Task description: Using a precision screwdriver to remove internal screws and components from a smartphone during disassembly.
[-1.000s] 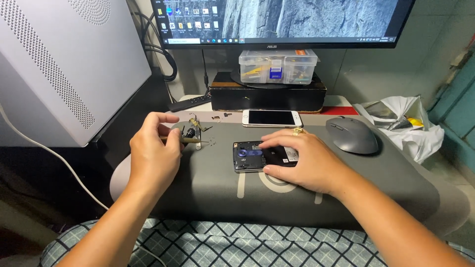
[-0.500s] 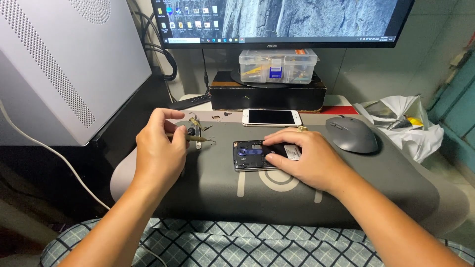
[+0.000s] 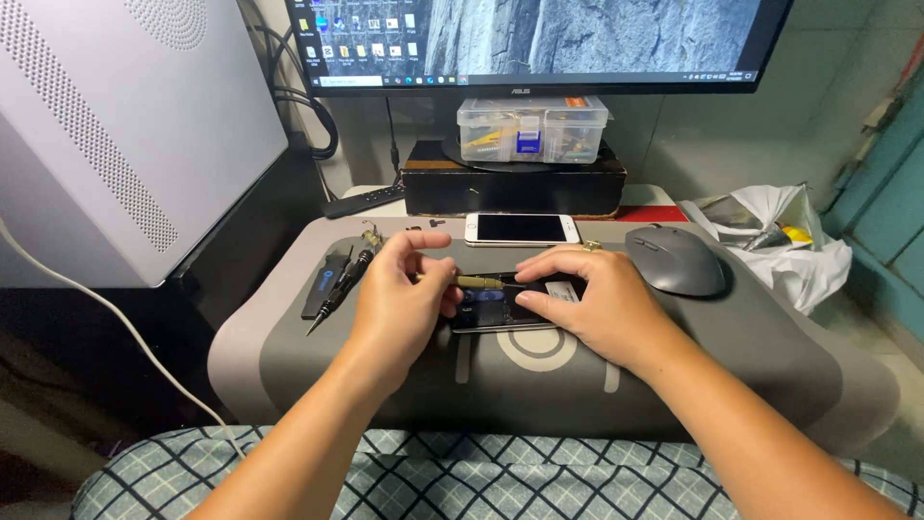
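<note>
My left hand point(image 3: 404, 294) pinches a thin brass-coloured screwdriver point(image 3: 478, 282) and holds it sideways over an opened dark phone point(image 3: 500, 310) lying on the grey mat point(image 3: 674, 356). The tool's tip reaches toward the phone's upper part. My right hand point(image 3: 587, 299) rests flat on the phone's right side and steadies it, fingers spread over it. Much of the phone is hidden under both hands.
Two dark hand tools point(image 3: 337, 284) and a small metal part point(image 3: 371, 237) lie on the mat's left. A white phone point(image 3: 522, 228) and a grey mouse point(image 3: 676, 260) sit behind. A black box point(image 3: 510, 188) carries a clear parts case point(image 3: 532, 127) under the monitor point(image 3: 539, 43). A grey computer tower point(image 3: 115, 135) stands left, a plastic bag point(image 3: 770, 241) right.
My left hand has moved right from the small parts at the mat's left to the opened phone, now carrying the screwdriver. My right hand stays on the phone.
</note>
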